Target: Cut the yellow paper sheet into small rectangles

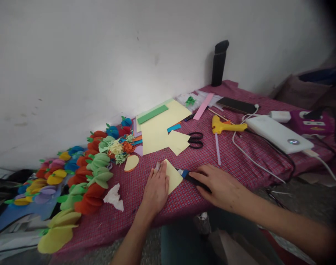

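My left hand (156, 189) lies flat with its fingers stretched out, pressing a pale yellow piece of paper (172, 177) onto the table. A small whitish piece (157, 166) shows beside its fingers, too blurred to name. My right hand (213, 184) is closed around the black handle of a utility knife (194, 179) with a blue collar. The knife points left, its tip at the right edge of the yellow paper. Just beyond, a cut yellow paper piece (179, 142) overlaps black-handled scissors (195, 140), whose blades are hidden.
Paper pumpkins (92, 197) in several colours line the left side. Large yellow sheets (155, 129) lie at the back. On the right are a yellow glue gun (228, 126), a white power bank (278, 132) with cables and a purple power strip (311, 123). A black bottle (219, 64) stands behind.
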Tool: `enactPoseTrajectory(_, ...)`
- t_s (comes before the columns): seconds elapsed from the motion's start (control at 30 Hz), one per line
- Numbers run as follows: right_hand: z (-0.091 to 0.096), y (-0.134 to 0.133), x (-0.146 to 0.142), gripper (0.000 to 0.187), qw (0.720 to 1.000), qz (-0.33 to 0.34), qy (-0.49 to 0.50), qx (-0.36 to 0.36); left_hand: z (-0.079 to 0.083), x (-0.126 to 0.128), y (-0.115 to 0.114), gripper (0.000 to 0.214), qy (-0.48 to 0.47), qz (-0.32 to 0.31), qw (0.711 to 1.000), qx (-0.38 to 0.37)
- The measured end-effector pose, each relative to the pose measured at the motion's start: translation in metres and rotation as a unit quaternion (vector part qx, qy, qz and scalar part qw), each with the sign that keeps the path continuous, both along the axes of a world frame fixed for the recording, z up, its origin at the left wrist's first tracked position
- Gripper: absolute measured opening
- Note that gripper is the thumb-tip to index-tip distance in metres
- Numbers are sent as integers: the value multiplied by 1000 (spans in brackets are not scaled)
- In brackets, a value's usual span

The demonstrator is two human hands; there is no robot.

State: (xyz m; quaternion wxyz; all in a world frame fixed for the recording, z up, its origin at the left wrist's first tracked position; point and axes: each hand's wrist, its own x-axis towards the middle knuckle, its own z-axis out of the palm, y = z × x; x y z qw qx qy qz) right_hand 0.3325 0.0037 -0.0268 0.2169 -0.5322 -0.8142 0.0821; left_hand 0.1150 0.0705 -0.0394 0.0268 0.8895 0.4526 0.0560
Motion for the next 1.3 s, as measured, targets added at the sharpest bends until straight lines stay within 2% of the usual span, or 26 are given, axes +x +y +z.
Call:
enactPoseTrajectory(0.2, -1, 5, -4, 37, 1000, -2, 10, 11, 0, -1, 0, 49, -2, -7, 1000, 5)
enactPoseTrajectory(0.57, -3, -2, 4, 37, 999, -9, 26, 22, 2, 0, -1, 49, -5, -3, 1000, -5)
enactPoseTrajectory(0.93, 2, 13, -8, 35, 1000, -3, 2, 30, 2, 1, -1, 49, -2, -5, 1000, 0)
enactPoseTrajectory(1.3, -6, 7, 2, 36, 999, -11, 27, 31, 1, 1, 0, 50, -9, -2, 1000, -4)
